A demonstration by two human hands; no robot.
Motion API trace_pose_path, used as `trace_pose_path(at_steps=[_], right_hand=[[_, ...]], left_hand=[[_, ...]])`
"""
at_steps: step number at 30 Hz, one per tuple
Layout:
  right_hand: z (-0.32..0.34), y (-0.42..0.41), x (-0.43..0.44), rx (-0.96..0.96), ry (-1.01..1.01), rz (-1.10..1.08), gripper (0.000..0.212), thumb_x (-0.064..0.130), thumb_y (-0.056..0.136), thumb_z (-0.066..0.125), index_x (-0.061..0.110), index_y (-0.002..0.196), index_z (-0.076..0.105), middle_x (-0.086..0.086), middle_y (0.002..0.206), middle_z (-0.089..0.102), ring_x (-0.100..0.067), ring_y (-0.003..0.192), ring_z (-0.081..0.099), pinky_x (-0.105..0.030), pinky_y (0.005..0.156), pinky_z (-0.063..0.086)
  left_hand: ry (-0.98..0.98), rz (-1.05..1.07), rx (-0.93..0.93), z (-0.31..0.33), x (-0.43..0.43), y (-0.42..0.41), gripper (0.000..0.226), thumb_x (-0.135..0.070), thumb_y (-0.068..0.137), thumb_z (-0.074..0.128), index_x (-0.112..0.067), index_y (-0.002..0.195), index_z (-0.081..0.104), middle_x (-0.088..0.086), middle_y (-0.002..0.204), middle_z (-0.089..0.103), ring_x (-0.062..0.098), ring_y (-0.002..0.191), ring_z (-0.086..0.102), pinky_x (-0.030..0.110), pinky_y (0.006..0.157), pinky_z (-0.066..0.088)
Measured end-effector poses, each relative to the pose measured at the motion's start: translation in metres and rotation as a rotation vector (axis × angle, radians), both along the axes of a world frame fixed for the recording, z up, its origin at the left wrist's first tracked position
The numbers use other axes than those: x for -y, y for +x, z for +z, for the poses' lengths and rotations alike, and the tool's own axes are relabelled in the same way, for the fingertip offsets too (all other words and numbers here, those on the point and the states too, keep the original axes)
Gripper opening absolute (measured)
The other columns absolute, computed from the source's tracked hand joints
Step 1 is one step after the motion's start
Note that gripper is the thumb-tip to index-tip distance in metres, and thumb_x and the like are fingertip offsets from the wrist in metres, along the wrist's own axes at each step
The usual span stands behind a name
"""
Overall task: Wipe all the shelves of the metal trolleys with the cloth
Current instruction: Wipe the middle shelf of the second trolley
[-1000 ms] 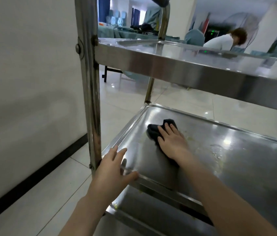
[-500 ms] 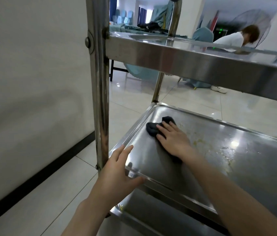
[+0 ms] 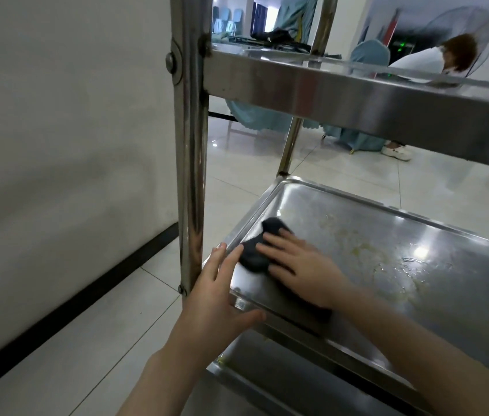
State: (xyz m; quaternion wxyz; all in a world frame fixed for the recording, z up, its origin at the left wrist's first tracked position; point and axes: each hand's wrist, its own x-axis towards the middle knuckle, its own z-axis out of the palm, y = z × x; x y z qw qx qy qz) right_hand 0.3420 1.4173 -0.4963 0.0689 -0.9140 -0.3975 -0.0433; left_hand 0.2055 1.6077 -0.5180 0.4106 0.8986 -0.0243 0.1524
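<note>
- My right hand [image 3: 303, 271] is pressing flat, fingers straight and spread, on the dark crumpled cloth [image 3: 255, 256].
- My left hand [image 3: 216, 295] is resting open on the shelf's near left corner, with the thumb lying along the front rim.
- The cloth is lying at the left end of the trolley's shiny steel middle shelf [image 3: 435, 295], partly under my palm.
- Yellowish smears [image 3: 354, 238] are showing right of the cloth.
- The steel upright post [image 3: 190, 145] is standing just beside my left fingers.

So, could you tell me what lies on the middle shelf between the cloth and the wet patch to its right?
Head view: yellowish smears on the bare steel shelf, between the cloth under the right hand and the wet patch.
</note>
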Motion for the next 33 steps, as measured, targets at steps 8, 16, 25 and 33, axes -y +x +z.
trace_pose_path(at_steps=[8, 16, 25, 33], right_hand=[[0.004, 0.040, -0.061, -0.016, -0.059, -0.267, 0.053, 0.051, 0.101, 0.025, 0.043, 0.152, 0.017, 0.020, 0.161, 0.010, -0.012, 0.150, 0.001, -0.044, 0.118, 0.008], [-0.004, -0.029, -0.010, -0.007, 0.003, 0.173, 0.052, 0.056, 0.099, 0.023, 0.041, 0.149, 0.028, 0.018, 0.159, 0.022, -0.009, 0.150, 0.006, -0.037, 0.121, 0.011], [0.004, 0.039, -0.065, -0.054, -0.046, -0.281, 0.053, 0.050, 0.101, 0.027, 0.043, 0.152, 0.017, 0.020, 0.161, 0.011, -0.012, 0.150, 0.000, -0.046, 0.119, 0.007], [-0.009, -0.081, 0.048, -0.023, 0.008, -0.014, 0.049, 0.061, 0.100, 0.012, 0.053, 0.148, 0.013, 0.029, 0.158, 0.005, 0.001, 0.147, -0.010, -0.035, 0.118, -0.003]], left_hand=[[-0.035, -0.047, -0.005, 0.007, -0.008, -0.003, 0.114, -0.041, 0.061, 0.087, -0.043, 0.149, 0.015, -0.032, 0.153, 0.007, -0.007, 0.142, 0.010, 0.029, 0.114, 0.031], [-0.056, -0.062, 0.060, 0.007, -0.010, -0.008, 0.108, -0.031, 0.063, 0.088, -0.032, 0.150, 0.024, -0.015, 0.156, 0.024, -0.003, 0.143, 0.016, 0.030, 0.114, 0.034], [-0.037, -0.039, 0.018, 0.006, -0.007, -0.007, 0.110, -0.035, 0.063, 0.088, -0.039, 0.149, 0.020, -0.032, 0.151, 0.012, -0.013, 0.138, 0.010, 0.027, 0.114, 0.031], [-0.085, 0.010, 0.039, 0.012, 0.014, 0.000, 0.069, -0.024, 0.092, 0.060, -0.036, 0.150, 0.023, -0.018, 0.158, 0.018, 0.001, 0.145, 0.013, 0.038, 0.118, 0.027]])
